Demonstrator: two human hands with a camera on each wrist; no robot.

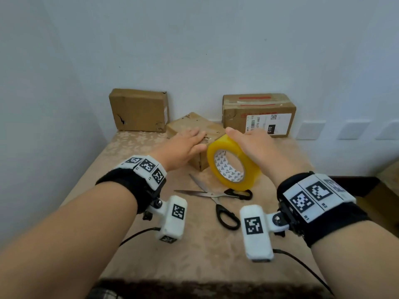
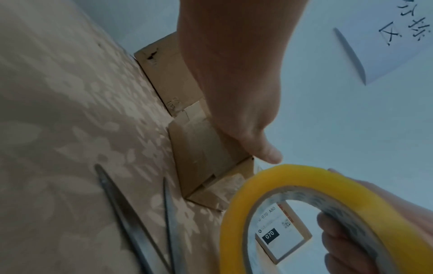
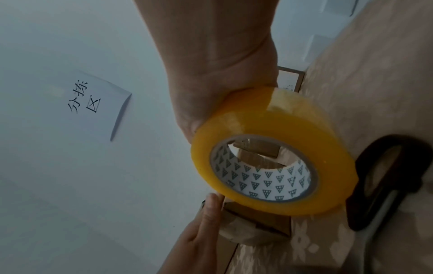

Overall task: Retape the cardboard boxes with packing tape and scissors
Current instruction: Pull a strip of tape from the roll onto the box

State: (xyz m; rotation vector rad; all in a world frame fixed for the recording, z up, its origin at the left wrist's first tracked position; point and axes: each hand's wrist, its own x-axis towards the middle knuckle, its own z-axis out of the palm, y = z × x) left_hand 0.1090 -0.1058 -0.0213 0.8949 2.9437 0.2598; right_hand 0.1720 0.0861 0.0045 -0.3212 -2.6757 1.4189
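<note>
Three cardboard boxes sit on our table (image 1: 133,251), yet the small box (image 1: 200,126) is half hidden under our left hand (image 1: 183,145), lying flat on its top with straight fingers. Just right of that box, our right hand (image 1: 254,145) grips the tape roll (image 1: 232,162), yellow with a triangle-printed core; the fingers curl out of sight behind it. Nearer us than the box, the scissors (image 1: 216,197) lie spread open.
</note>
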